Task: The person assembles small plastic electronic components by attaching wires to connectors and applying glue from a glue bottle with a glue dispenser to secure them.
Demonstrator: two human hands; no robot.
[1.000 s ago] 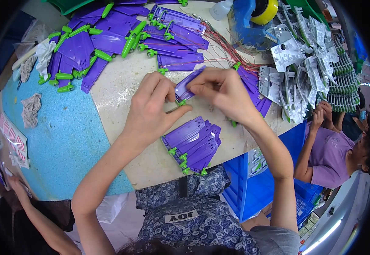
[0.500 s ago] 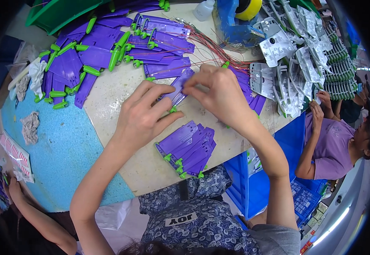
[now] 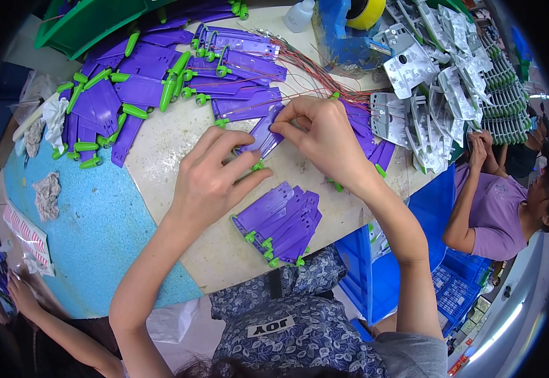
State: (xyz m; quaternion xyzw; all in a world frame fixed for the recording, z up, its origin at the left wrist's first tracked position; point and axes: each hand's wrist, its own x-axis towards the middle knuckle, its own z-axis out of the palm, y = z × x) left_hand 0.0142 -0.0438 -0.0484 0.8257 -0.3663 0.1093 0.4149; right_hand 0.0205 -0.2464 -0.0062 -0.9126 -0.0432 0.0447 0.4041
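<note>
Between my hands lies a purple plastic wing-shaped panel (image 3: pixel 265 137) with a green tip piece at its near end. My right hand (image 3: pixel 322 133) pinches its upper right edge with thumb and fingers. At its lower left side my left hand (image 3: pixel 210 177) holds the end by the green piece, fingers curved round it; part of the panel is hidden behind these fingers. Nearer to me rests a small overlapping stack of similar purple panels (image 3: pixel 281 217) with green ends. Beyond my hands lie more purple panels (image 3: pixel 249 101) with red wires attached.
Purple parts with green pods (image 3: pixel 101 104) are heaped at the left. Grey-silver plastic shells (image 3: pixel 413 69) are piled right of a blue tape dispenser (image 3: pixel 340 38). A white bottle (image 3: pixel 300 17), green bin (image 3: pixel 92 28), crumpled cloth (image 3: pixel 47 196) and blue crate (image 3: pixel 350 277) surround the work area. Other people sit at both sides.
Both hands stay at the same panel. My right fingers have closed more tightly at its edge, and the left hand has shifted slightly. The view has moved a little.
</note>
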